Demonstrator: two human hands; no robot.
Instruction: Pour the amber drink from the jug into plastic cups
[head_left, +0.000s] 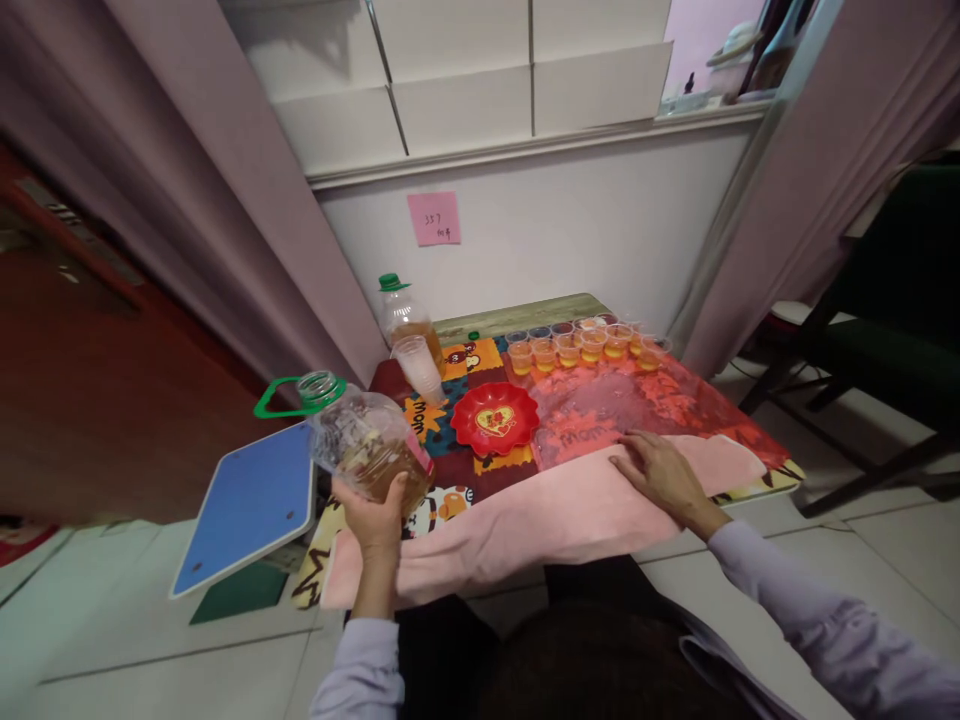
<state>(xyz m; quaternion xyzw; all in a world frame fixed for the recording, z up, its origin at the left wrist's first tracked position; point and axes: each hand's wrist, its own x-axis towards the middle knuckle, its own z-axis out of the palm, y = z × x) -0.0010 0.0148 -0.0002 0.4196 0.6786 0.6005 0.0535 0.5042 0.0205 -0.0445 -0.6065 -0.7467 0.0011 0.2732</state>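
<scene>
1. Open jug, amber liq. inside, at table's L side; L hand clamped round it.
2. R hand loose on pink cloth, apart from L.
3. Capped jug farther back, part-full, amber too.
4. Small clear cups, back R, w/ orange-yellow liq.

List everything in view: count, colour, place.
Held jug: 1, clear, front left
Capped jug: 1, clear, back left
Cup stack: 1, whitish, back left
Cap: 1, green, back
Filled cups: several, orange, back right
Dish: 1, red, middle
Cloth: 1, pink, front edge
Tablecloth: 1, multicoloured, centre
Board: 1, blue, left
Note: 1, pink, wall
Panels: several, white, top
Curtains: 2, mauve, sides
Door: 1, brown, left
Chair: 1, dark, right
Left hand: 1, lilac-sleeved, on held jug
Right hand: 1, lilac-sleeved, on cloth
</scene>
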